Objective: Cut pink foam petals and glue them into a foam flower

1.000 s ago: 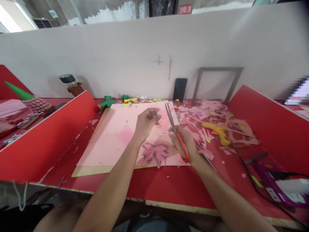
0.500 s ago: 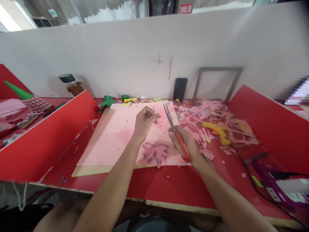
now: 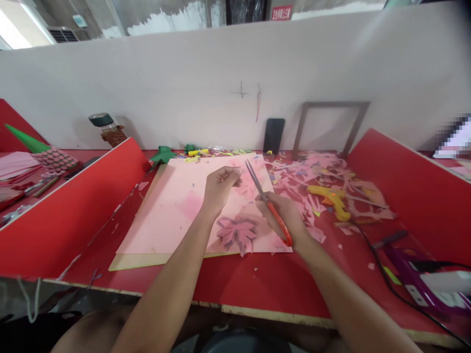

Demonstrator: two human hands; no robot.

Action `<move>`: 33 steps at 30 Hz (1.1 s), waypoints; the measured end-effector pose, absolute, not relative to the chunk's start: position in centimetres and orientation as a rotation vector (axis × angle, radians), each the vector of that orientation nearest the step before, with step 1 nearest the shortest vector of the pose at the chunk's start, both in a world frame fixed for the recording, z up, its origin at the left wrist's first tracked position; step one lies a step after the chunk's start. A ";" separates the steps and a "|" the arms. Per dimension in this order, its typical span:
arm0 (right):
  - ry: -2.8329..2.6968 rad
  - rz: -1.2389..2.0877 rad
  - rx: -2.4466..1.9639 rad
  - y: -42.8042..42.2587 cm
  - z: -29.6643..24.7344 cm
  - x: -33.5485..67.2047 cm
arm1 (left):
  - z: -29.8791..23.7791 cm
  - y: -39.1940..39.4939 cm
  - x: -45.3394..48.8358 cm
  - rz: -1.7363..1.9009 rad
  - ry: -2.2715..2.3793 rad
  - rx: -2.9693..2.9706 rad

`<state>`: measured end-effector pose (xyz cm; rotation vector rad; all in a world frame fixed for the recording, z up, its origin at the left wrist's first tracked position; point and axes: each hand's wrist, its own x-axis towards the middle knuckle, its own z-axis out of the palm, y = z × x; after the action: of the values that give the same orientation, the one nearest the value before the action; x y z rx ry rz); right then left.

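Note:
My right hand (image 3: 281, 213) is wrapped round the red handles of a pair of scissors (image 3: 271, 206), whose blades point up and to the left. The tips are close to my left hand (image 3: 222, 184). That hand is closed in a pinch above the pink sheet (image 3: 165, 206); whatever is between its fingertips is too small and blurred to name. Below the hands, a layered pink paper flower shape (image 3: 237, 233) with dark outlines lies on the sheet near its front edge. Small pink bits lie on the sheet behind the scissors.
Pink paper scraps (image 3: 309, 171) heap at the right, with a yellow glue gun (image 3: 333, 201) on them, its cord trailing forward. A purple power strip (image 3: 415, 279) lies front right. A phone (image 3: 274, 136) and a grey frame (image 3: 331, 105) lean on the wall. Red dividers (image 3: 81, 206) flank the table.
The scissor blades have swung slightly left, nearer my left fingertips. My left fingers have shifted a little. The paper flower shape has stayed in place.

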<state>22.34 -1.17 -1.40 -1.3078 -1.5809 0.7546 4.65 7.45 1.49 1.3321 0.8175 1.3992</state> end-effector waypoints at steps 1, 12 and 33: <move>-1.608 0.733 -1.321 -1.1 -1.2 22.5 | 1.6 7.4 4.7 1.404 0.806 1.298; -1.623 0.761 -1.287 -1.1 -1.1 22.7 | 2.2 7.0 4.7 1.330 0.787 1.100; -1.662 0.727 -1.327 -0.9 -1.2 23.0 | 2.2 6.8 4.8 1.274 0.780 1.131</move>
<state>22.99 -0.87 -1.24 -1.3269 -1.6622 0.7273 4.78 6.77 2.19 1.1306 0.7800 1.2739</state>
